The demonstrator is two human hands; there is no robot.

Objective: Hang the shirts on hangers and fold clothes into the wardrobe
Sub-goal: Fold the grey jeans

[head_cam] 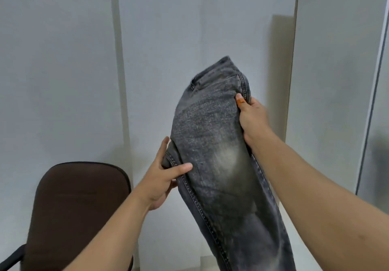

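**Both hands on grey jeans, held up in front of the wall**

Right hand (251,117) grips the jeans (212,144) high on their right edge, just below the waistband. Thumb, with an orange band on it, lies across the front of the cloth; the fingers go behind and are hidden. Left hand (164,173) pinches the opposite side seam lower down, thumb pressed onto the front, fingers straight along the back edge. Both arms are raised and bare.

Jeans hang in the air between the hands, waistband uppermost, legs trailing down out of the bottom of the view. Washed grey denim with a pale faded patch near the middle; heavy stitched seams run down both sides.

Handling, as a judgement: denim of this kind is thick and fairly weighty, limp but not slippery, and not at all fragile. It should take a crease well when folded. Best holds are the waistband and side seams, where the cloth is doubled and gives a firm edge; the present grips suit that. The long legs will likely swing and need gathering before any fold.

Around: a brown padded chair (80,207) stands low to the left, apart from the jeans. A pale wall (168,17) is behind. A white wardrobe door (332,81) stands open at right, near the right arm; it could catch an elbow or the cloth. No folding surface is in view.
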